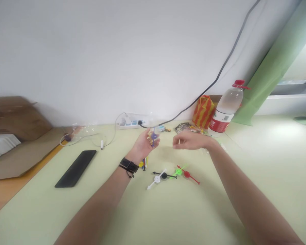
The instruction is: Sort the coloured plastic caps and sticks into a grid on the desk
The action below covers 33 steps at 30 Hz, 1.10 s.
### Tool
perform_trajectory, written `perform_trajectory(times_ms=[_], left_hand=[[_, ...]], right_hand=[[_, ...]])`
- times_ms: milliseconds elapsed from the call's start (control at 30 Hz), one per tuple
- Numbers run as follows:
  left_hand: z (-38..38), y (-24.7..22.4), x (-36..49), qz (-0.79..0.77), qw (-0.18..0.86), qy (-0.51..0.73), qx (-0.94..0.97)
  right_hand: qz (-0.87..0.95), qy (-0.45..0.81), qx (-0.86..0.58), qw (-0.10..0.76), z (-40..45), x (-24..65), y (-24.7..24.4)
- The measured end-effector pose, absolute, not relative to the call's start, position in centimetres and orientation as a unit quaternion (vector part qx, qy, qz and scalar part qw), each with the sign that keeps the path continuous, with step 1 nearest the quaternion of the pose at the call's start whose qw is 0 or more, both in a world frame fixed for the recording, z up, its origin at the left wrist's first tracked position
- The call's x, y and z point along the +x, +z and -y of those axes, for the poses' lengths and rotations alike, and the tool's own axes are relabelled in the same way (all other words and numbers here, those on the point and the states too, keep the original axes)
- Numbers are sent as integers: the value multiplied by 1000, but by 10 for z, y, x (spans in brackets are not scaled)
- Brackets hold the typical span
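Observation:
My left hand [142,144], with a black watch on its wrist, is raised over the table, its fingers around a blue-purple arrow spinner [154,136]. Something yellowish and what looks like clear plastic are at the same fingers. To the right, my right hand [187,140] hovers with curled fingers; whatever it may hold is hidden. Below the hands lie a white arrow spinner [157,179], a black one [164,175], a green one [179,172] and a red one [187,174], in an overlapping row. Several coloured spinners [141,164] lie partly behind my left wrist.
A black flat slab [75,169] and a white cable plug [102,145] lie at left. Along the wall are a power strip [132,122], a red-yellow striped bag [203,111] and a large bottle [225,109]. A cardboard box [17,115] stands far left.

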<state>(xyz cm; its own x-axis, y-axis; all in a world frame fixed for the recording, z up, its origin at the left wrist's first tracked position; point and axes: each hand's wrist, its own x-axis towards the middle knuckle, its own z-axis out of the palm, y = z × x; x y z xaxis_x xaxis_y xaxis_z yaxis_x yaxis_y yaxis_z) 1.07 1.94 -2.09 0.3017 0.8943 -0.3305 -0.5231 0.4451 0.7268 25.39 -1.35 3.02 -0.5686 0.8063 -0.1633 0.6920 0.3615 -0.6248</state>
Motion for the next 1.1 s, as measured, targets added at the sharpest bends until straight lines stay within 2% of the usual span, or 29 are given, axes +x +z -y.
perform_trajectory(times_ms=[133,200,300,433,567,700,900,1100], left_hand=[[-15,-25,15,-350,730,469,351],[-13,-28,17,-359,710,471,380],[-11,-33,18,-382,675,468,424],[-13,-39,16,-405,607,434,529],[-18,-47,14,-404,547,399,615],[-21,-58,13,-395,536,363,652],[-19,-65,12,-400,516,326,684],[-15,-57,11,-372,502,309,717]], right_hand=[[839,353,-396,-120,26,214,21],[834,335,-397,-186,33,197,17],[833,311,-401,-218,42,183,16],[844,290,-402,-203,46,185,19],[853,303,-398,-149,43,199,24],[878,288,-375,-67,46,216,39],[872,260,-415,6,55,238,68],[834,179,-453,260,63,253,89]])
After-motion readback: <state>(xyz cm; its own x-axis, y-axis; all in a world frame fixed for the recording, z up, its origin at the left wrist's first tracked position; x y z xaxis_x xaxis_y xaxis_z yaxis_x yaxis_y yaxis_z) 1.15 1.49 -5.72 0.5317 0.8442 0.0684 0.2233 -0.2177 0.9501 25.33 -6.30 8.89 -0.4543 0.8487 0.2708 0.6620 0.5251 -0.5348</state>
